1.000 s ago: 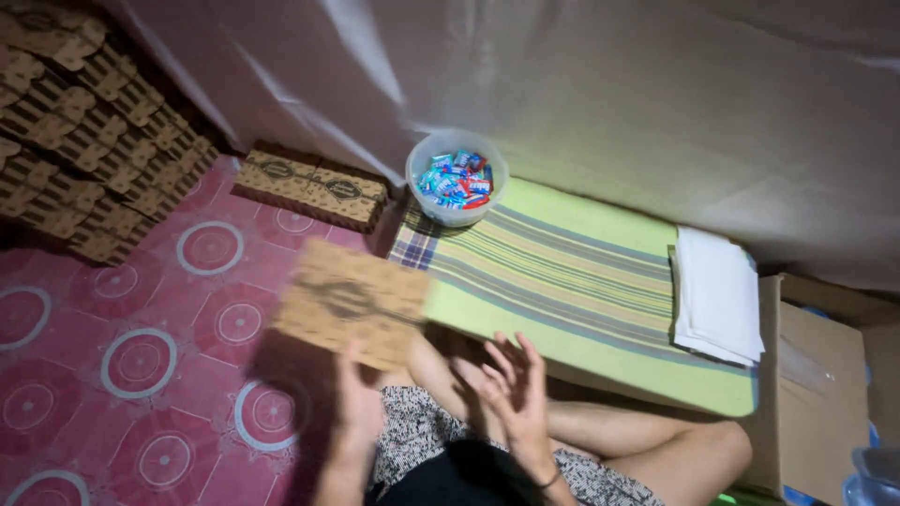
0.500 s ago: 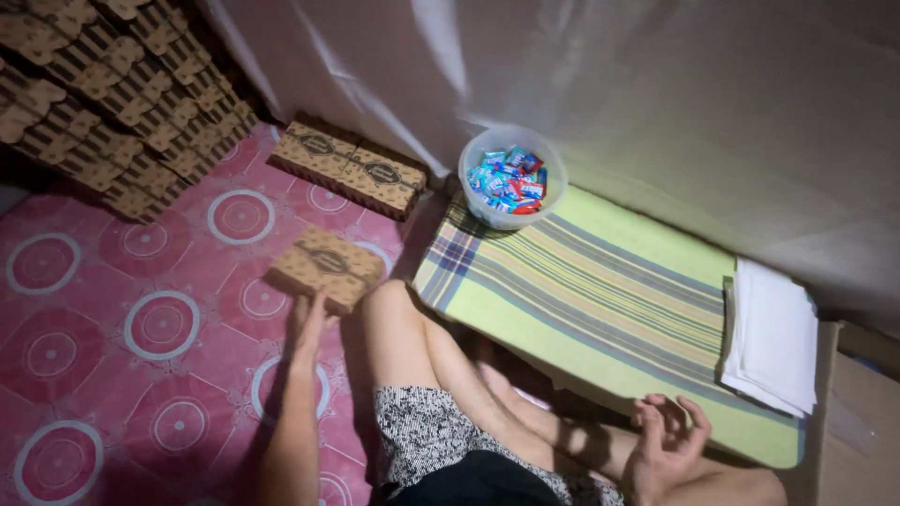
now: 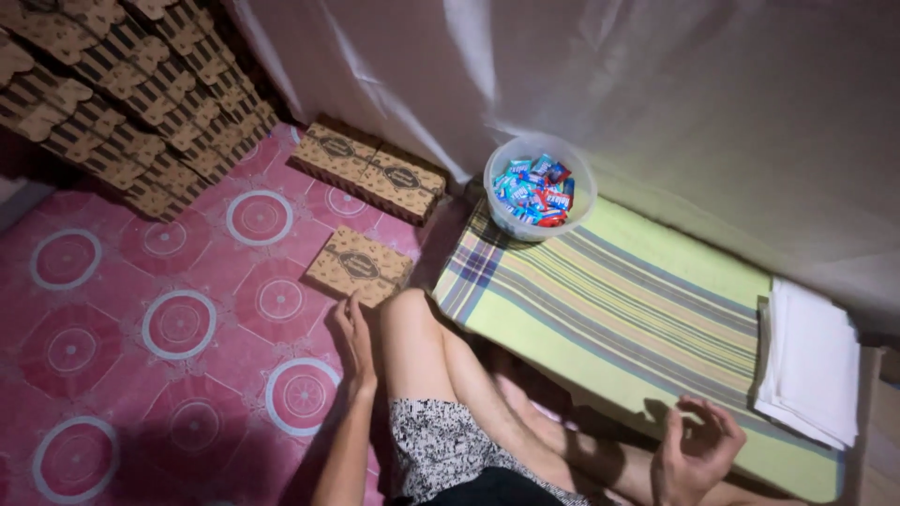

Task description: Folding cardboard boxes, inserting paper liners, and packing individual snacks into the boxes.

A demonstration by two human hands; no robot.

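Three flat brown patterned boxes lie on the pink floor [image 3: 141,328] left of centre in the frame: a pair set side by side against the white sheet [image 3: 656,103], and a single box [image 3: 359,266] lower down, where our left hand [image 3: 354,335] lies open and empty with its fingertips just short of the box's near edge. Our right hand [image 3: 696,454], at the lower right, hangs loosely curled and holds nothing above the striped bench [image 3: 619,309], which carries a bowl of wrapped sweets [image 3: 538,186] and folded white cloths [image 3: 811,365] within reach.
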